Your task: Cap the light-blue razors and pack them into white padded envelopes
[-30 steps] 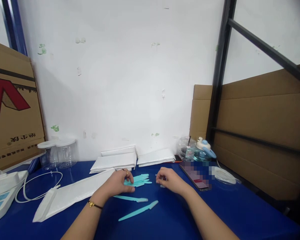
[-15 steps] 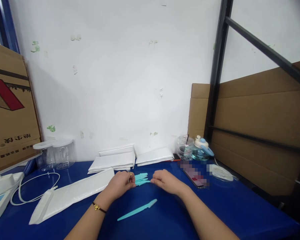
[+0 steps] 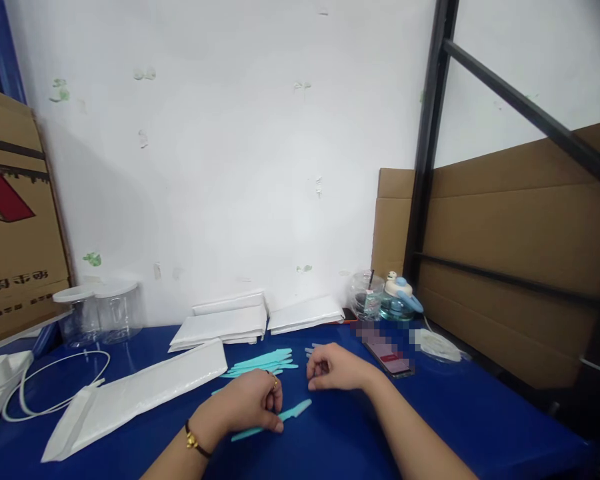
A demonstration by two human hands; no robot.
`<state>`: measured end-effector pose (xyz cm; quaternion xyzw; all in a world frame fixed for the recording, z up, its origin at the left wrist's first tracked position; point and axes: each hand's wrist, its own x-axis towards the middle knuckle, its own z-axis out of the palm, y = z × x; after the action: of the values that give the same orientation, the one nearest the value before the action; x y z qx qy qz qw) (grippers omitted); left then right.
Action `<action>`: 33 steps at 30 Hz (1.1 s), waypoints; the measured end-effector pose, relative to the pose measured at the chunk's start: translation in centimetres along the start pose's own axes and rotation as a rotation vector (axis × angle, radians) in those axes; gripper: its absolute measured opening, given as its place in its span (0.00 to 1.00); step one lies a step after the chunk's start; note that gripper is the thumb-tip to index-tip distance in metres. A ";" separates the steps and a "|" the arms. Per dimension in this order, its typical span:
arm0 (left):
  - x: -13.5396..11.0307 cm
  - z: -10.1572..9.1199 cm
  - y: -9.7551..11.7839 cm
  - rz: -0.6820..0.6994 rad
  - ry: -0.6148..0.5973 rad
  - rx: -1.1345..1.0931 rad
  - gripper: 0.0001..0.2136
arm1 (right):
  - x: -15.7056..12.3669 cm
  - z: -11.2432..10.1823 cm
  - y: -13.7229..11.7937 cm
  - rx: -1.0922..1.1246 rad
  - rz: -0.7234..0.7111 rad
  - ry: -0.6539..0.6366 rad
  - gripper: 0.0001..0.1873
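My left hand (image 3: 253,403) lies on the blue table with fingers curled over a single teal plastic razor (image 3: 293,414), touching its handle. Just behind it sits a loose pile of several teal razors (image 3: 263,362). My right hand (image 3: 333,368) rests to the right of the pile, fingers curled inward near a few small pale caps (image 3: 311,349); what it holds, if anything, is hidden. A long white padded envelope (image 3: 145,390) lies to the left of my left hand.
Stacks of white envelopes (image 3: 225,323) line the wall. Clear lidded jars (image 3: 97,310) and a white cable (image 3: 50,380) are at left. A phone (image 3: 387,353), a water bottle (image 3: 403,300) and a white mask (image 3: 437,345) sit at right. Cardboard panels (image 3: 515,253) flank the table.
My left hand has drawn back from the razor pile toward me and come down on the single razor in front. My right hand has hardly moved. The camera has shifted slightly right.
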<state>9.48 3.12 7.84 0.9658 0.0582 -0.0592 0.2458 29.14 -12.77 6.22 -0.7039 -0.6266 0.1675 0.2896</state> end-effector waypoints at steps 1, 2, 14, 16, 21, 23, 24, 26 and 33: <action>0.0 0.1 0.2 -0.013 0.002 0.007 0.11 | 0.1 0.3 -0.4 0.017 -0.005 -0.071 0.14; 0.1 0.1 0.4 -0.019 0.008 0.017 0.08 | 0.2 0.7 -0.8 0.024 -0.011 -0.125 0.14; 0.8 -0.8 -0.5 0.013 0.278 0.130 0.05 | 0.1 0.0 -1.7 -0.139 -0.106 0.018 0.06; 0.8 -1.1 -1.1 -0.027 0.290 0.053 0.06 | -0.3 -1.2 -0.9 -0.089 -0.050 0.129 0.09; 1.1 -1.0 -2.6 -0.003 0.312 -0.093 0.13 | -0.5 -2.4 0.4 -0.046 -0.021 0.325 0.14; 1.2 -0.8 -2.6 0.053 0.349 -0.078 0.17 | -0.1 -1.7 0.5 0.001 -0.055 0.335 0.13; 1.2 -0.8 -2.4 0.068 0.366 -0.067 0.18 | 0.1 -1.3 0.4 0.030 -0.063 0.344 0.12; 1.1 -0.8 -2.0 0.069 0.374 -0.049 0.19 | 0.6 -0.5 0.4 0.085 -0.062 0.384 0.11; 0.6 -1.2 -1.3 0.149 0.284 -0.124 0.24 | 1.3 0.2 0.6 0.349 -0.062 0.465 0.14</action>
<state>10.03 4.88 8.17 0.9491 0.0239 0.1000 0.2977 29.72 -11.46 5.81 -0.6433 -0.5264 0.0982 0.5472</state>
